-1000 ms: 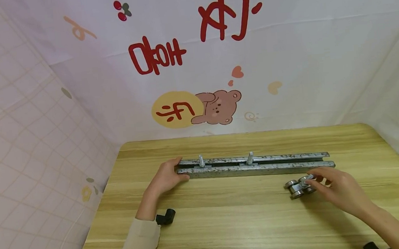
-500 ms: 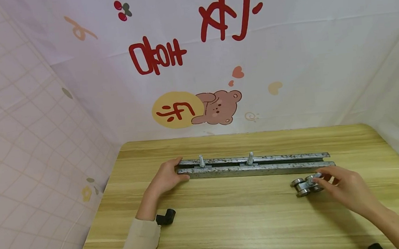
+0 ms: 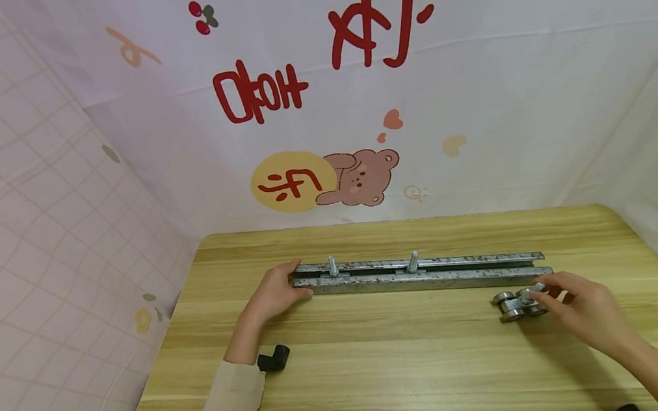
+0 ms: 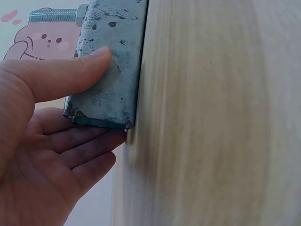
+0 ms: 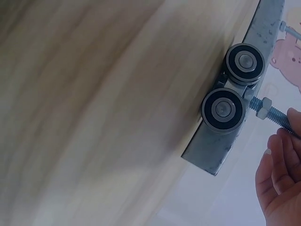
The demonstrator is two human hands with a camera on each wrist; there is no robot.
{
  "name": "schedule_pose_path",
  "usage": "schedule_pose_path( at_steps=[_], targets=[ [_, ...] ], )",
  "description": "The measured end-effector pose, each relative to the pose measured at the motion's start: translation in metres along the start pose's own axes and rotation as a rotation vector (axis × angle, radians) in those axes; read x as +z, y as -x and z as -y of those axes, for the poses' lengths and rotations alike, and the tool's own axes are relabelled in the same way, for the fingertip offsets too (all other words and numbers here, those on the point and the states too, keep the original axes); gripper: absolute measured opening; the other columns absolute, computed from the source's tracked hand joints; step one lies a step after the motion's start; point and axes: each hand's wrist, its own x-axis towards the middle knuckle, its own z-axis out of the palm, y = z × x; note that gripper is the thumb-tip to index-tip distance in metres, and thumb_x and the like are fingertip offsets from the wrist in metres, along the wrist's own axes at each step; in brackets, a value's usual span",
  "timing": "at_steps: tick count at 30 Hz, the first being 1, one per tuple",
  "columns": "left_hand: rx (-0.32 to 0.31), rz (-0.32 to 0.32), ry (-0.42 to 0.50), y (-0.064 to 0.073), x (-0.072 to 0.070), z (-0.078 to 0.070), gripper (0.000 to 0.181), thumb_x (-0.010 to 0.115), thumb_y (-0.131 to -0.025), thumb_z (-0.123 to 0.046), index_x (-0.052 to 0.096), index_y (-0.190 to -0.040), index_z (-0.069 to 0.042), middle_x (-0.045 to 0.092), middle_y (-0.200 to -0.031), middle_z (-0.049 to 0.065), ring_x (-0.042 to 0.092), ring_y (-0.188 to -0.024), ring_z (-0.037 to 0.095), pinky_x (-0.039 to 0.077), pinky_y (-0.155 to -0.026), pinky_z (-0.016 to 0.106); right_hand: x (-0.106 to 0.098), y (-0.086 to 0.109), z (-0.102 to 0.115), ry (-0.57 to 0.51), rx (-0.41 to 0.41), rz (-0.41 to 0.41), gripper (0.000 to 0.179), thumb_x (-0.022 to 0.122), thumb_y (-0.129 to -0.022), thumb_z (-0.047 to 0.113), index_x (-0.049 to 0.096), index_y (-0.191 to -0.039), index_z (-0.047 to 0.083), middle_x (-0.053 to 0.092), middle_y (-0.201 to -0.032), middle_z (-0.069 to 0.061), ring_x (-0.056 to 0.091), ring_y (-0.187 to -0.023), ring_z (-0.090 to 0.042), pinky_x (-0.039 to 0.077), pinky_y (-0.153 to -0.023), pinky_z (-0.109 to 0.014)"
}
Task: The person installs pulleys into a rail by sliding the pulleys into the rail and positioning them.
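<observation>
A grey, worn steel channel rail (image 3: pixel 464 277) lies across the table, its slot facing up. Two threaded bolts, the left bolt (image 3: pixel 332 266) and the right bolt (image 3: pixel 413 262), stand up out of the slot. My left hand (image 3: pixel 272 293) grips the rail's left end; in the left wrist view the thumb presses its side. My right hand (image 3: pixel 584 307) pinches the threaded stud (image 5: pixel 277 117) of a roller trolley (image 3: pixel 516 304). The trolley, with bearing wheels (image 5: pixel 223 109) and a nut on its stud, is in front of the rail's right end, apart from the slot.
The wooden table (image 3: pixel 379 371) carries all of this. A black corner piece (image 3: pixel 274 358) is beside the left forearm, and another black piece (image 3: pixel 628 409) shows at the bottom right. A printed white cloth (image 3: pixel 471 88) hangs behind the table.
My right hand has carried the roller trolley to the right, toward the rail's right end. The left hand and the rail have stayed in place.
</observation>
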Motion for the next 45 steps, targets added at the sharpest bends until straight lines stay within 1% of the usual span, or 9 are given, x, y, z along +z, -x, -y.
schedule_pose_path(
  at_steps=[6, 14, 19, 24, 28, 34, 37, 39, 45],
  targets=[
    [-0.004, -0.004, -0.004, 0.0, 0.001, 0.0, 0.082, 0.085, -0.09, -0.016, 0.042, -0.156, 0.007, 0.045, -0.159, 0.025, 0.038, -0.149, 0.041, 0.038, -0.118, 0.055, -0.003, 0.002, -0.007, 0.001, 0.049, -0.011, 0.032, 0.088, -0.072, -0.011, 0.077, -0.096, 0.007, 0.067, -0.076, 0.007, 0.056, -0.062, 0.003, 0.045, -0.056, -0.01],
    [-0.008, -0.001, 0.006, 0.001, 0.001, 0.0, 0.082, 0.084, -0.09, -0.016, 0.041, -0.157, 0.006, 0.045, -0.159, 0.024, 0.039, -0.149, 0.041, 0.039, -0.117, 0.056, -0.008, 0.006, -0.012, -0.042, 0.151, 0.005, 0.025, 0.086, -0.079, -0.006, 0.077, -0.1, 0.004, 0.068, -0.077, 0.009, 0.058, -0.066, 0.006, 0.045, -0.059, -0.009],
    [-0.015, -0.002, 0.006, 0.002, 0.001, -0.001, 0.083, 0.084, -0.09, -0.016, 0.041, -0.157, 0.005, 0.045, -0.159, 0.024, 0.039, -0.149, 0.041, 0.04, -0.117, 0.056, -0.012, 0.006, -0.011, -0.042, 0.199, 0.02, 0.022, 0.086, -0.084, -0.001, 0.077, -0.104, 0.0, 0.068, -0.079, 0.014, 0.058, -0.069, 0.008, 0.046, -0.061, -0.008],
    [-0.015, 0.001, 0.003, 0.001, 0.001, -0.001, 0.083, 0.085, -0.09, -0.017, 0.041, -0.158, 0.005, 0.045, -0.159, 0.023, 0.038, -0.149, 0.041, 0.039, -0.117, 0.056, -0.017, 0.008, -0.013, -0.042, 0.275, 0.048, 0.022, 0.084, -0.088, 0.007, 0.076, -0.107, -0.001, 0.069, -0.081, 0.018, 0.06, -0.067, 0.005, 0.048, -0.058, -0.011],
    [-0.009, 0.002, 0.004, 0.0, 0.001, 0.0, 0.083, 0.085, -0.09, -0.018, 0.042, -0.158, 0.003, 0.045, -0.159, 0.023, 0.038, -0.149, 0.04, 0.039, -0.117, 0.056, -0.02, 0.009, -0.016, -0.032, 0.316, 0.052, 0.024, 0.084, -0.089, 0.01, 0.076, -0.109, -0.001, 0.067, -0.082, 0.024, 0.059, -0.068, 0.008, 0.048, -0.057, -0.011],
    [0.0, -0.001, 0.003, 0.0, 0.001, 0.001, 0.083, 0.085, -0.09, -0.018, 0.042, -0.157, 0.004, 0.046, -0.158, 0.023, 0.039, -0.149, 0.04, 0.039, -0.117, 0.056, -0.025, 0.009, -0.022, -0.024, 0.299, 0.022, 0.024, 0.086, -0.086, 0.006, 0.076, -0.107, -0.002, 0.061, -0.085, 0.035, 0.059, -0.067, 0.011, 0.047, -0.056, -0.01],
    [0.0, -0.003, 0.001, 0.0, 0.001, 0.0, 0.083, 0.086, -0.09, -0.018, 0.042, -0.157, 0.004, 0.046, -0.158, 0.023, 0.039, -0.149, 0.04, 0.039, -0.117, 0.056, -0.028, 0.01, -0.027, -0.01, 0.283, 0.025, 0.023, 0.085, -0.086, 0.004, 0.076, -0.106, -0.002, 0.06, -0.086, 0.036, 0.058, -0.067, 0.011, 0.047, -0.056, -0.01],
    [0.001, -0.004, 0.002, 0.001, 0.001, 0.0, 0.083, 0.085, -0.09, -0.017, 0.042, -0.157, 0.005, 0.045, -0.158, 0.023, 0.039, -0.149, 0.041, 0.039, -0.117, 0.056, -0.031, 0.01, -0.03, 0.001, 0.279, 0.037, 0.023, 0.085, -0.087, 0.004, 0.075, -0.107, -0.003, 0.06, -0.086, 0.035, 0.058, -0.068, 0.011, 0.046, -0.056, -0.009],
    [-0.002, -0.002, 0.007, 0.001, 0.001, 0.0, 0.082, 0.085, -0.09, -0.016, 0.042, -0.157, 0.005, 0.045, -0.159, 0.023, 0.039, -0.149, 0.041, 0.039, -0.117, 0.056, -0.036, 0.012, -0.04, 0.021, 0.256, 0.06, 0.022, 0.084, -0.087, 0.003, 0.075, -0.107, -0.003, 0.065, -0.086, 0.024, 0.056, -0.072, 0.014, 0.045, -0.059, -0.007]
  ],
)
